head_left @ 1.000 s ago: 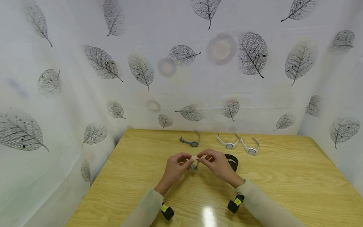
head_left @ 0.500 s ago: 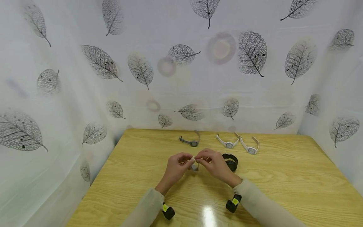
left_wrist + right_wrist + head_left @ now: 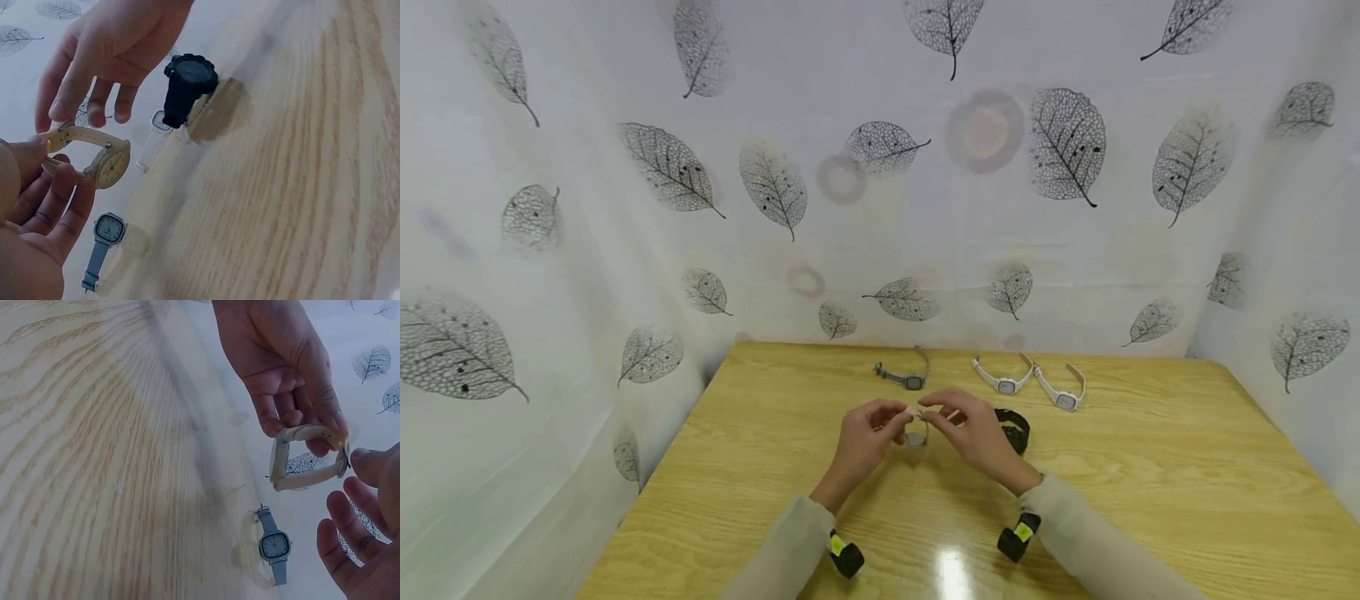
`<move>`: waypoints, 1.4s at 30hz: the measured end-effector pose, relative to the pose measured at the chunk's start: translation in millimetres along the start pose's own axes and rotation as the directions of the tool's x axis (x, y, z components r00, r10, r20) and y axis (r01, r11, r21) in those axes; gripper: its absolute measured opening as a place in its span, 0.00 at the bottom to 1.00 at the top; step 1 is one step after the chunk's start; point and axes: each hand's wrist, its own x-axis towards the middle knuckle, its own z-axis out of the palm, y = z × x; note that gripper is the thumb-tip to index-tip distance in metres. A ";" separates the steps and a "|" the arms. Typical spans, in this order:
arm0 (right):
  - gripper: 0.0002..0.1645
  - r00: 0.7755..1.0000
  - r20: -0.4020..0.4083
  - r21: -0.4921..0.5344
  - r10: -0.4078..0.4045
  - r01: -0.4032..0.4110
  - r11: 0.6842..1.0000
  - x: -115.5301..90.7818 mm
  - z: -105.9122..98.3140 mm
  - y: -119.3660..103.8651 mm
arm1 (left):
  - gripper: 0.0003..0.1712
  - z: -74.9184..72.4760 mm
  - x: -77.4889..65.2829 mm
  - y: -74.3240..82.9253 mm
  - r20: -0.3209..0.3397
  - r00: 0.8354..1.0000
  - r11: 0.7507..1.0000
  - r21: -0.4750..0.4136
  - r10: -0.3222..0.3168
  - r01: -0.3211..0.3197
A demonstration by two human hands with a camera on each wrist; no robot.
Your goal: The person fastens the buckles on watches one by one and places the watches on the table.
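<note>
A cream wristwatch (image 3: 915,438) hangs above the table between both hands, its strap bent into a loop. My left hand (image 3: 867,435) pinches the strap near the buckle between thumb and fingers. In the left wrist view the dial of the cream wristwatch (image 3: 112,165) faces away from the palm. Close to the buckle end is my right hand (image 3: 973,432), thumb and fingers spread apart. In the right wrist view, the right thumb (image 3: 369,464) lies right beside the buckle; whether it touches cannot be made out.
On the wooden table (image 3: 1150,467), a grey-blue watch (image 3: 913,381) and two white watches, one left (image 3: 1006,385) and one right (image 3: 1066,400), lie towards the back. A black watch (image 3: 1015,433) stands just behind the right hand. A leaf-patterned curtain (image 3: 880,225) encloses the table's back and sides.
My right thumb and fingers have parted at the strap end and shifted slightly up. The cream watch's loop shows more openly beneath the hands. The left hand keeps its pinch.
</note>
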 end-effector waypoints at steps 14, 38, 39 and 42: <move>0.18 0.997 0.076 0.108 0.031 -0.040 0.993 -8.8 0.0 8.4 | 0.16 -5.3 12.9 -10.0 -0.043 0.976 0.933 -0.305 -0.213 0.190; 0.19 0.950 0.114 0.258 0.290 -0.310 0.915 -5.6 -0.9 14.3 | 0.33 -9.5 6.6 -15.5 0.180 0.965 0.949 -0.218 -0.190 0.228; 0.19 0.946 0.119 0.270 0.303 -0.324 0.907 -5.8 -1.2 14.9 | 0.34 -9.8 6.2 -17.2 0.190 0.963 0.953 -0.200 -0.189 0.227; 0.19 0.935 0.143 0.280 0.324 -0.353 0.893 -6.1 -1.8 15.9 | 0.33 -10.3 5.8 -21.4 0.200 0.963 0.965 -0.157 -0.178 0.211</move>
